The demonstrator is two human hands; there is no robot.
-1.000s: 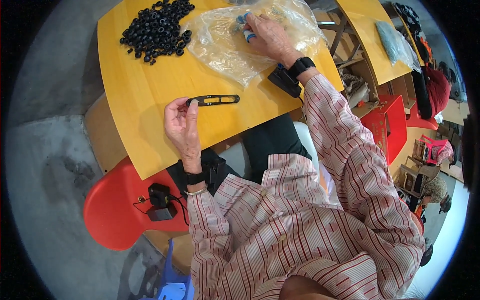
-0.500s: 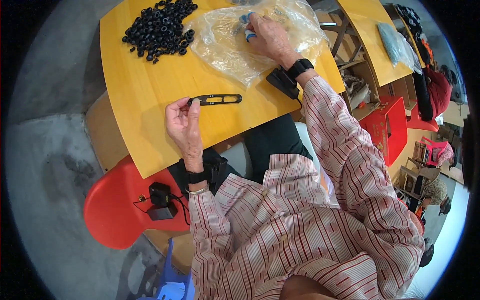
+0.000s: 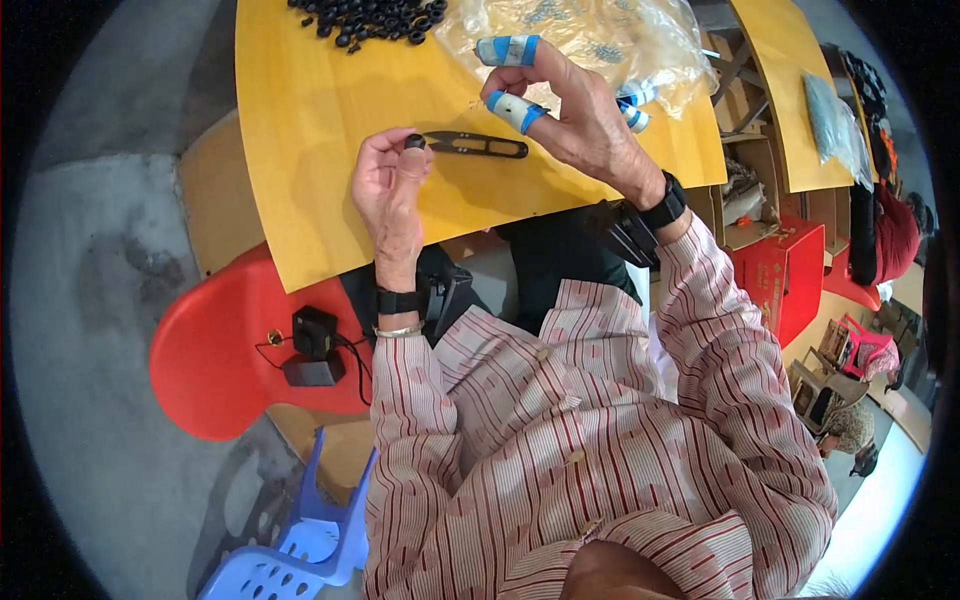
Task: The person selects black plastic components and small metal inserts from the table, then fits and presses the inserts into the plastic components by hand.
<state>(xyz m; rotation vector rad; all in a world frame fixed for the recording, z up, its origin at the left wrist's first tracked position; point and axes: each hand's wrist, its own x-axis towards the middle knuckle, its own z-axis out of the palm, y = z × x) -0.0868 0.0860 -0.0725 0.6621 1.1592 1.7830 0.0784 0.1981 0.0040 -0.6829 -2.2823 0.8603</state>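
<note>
Thumb and forefinger of the left hand (image 3: 388, 205) pinch a small, round black piece (image 3: 415, 142) in the head view, grasping it at their very tips, probably because so little a thing gives no room for a fuller grip and this leaves most of it exposed. It sits over the table (image 3: 310, 180), facing the right hand (image 3: 592, 125), whose thumb and forefinger stand well apart, curved like an opened pinch. Against the thumb's tape (image 3: 515, 112) shows a dark speck (image 3: 541, 109); whether the right hand grips it I cannot tell. Blue-and-white wrapping also covers the forefinger and other fingers of that hand, presumably to guard the skin or add purchase. Dark snips (image 3: 484, 145) lie just beyond the left fingertips; their near end appears beside the black piece, though contact is unclear. They seem placed there to be within easy reach of either hand. Farther back, a clear plastic bag (image 3: 665, 60) lies spread flat around small greyish-blue bits (image 3: 605, 52), which likely keeps them gathered yet visible. A heap of black parts (image 3: 370, 25) sits apart at the far left, perhaps so the two kinds do not mix.
</note>
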